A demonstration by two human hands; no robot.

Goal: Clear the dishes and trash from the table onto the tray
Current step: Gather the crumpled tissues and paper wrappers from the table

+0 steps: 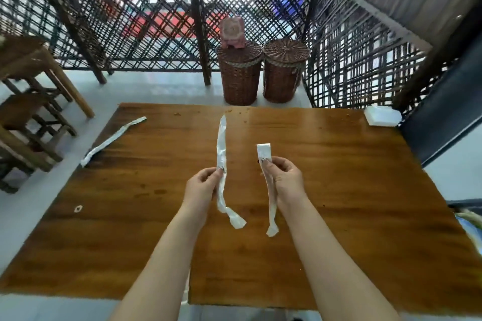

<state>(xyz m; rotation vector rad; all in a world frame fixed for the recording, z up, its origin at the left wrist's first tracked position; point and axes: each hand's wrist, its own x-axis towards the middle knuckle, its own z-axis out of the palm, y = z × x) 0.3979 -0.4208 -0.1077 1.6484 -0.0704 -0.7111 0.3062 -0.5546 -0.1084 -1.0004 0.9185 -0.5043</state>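
— Left hand [202, 186]?
— Raised over the middle of the worktop [339, 190], fingers [208, 177] and thumb pinching a long white wrapper [221, 143] partway along. Upper end pointing away toward the far edge, lower end drooping and twisted, close above the wood.

— And the right hand [285, 181]?
— Level with the left, a little apart from it. Fingers [273, 165] curled round a shorter white wrapper [264, 152], folded top sticking up past the thumb, tail dangling beside the wrist.

— Any more trash lying about?
— A third wrapper [114, 139], flat along the worktop's left edge, near end poking just past it, well apart from both hands. Also a small pale ring [78, 208] near that same edge, plus crumbs [245, 120] scattered by the far edge.

— Anything else up there?
— A white box [382, 116] on the far right corner.

— Beyond the worktop?
— Two lidded wicker baskets [240, 78] side by side on the floor against a dark lattice screen [130, 21], a pink object [232, 32] atop the left one. Wooden stools [28, 122] off to the left.
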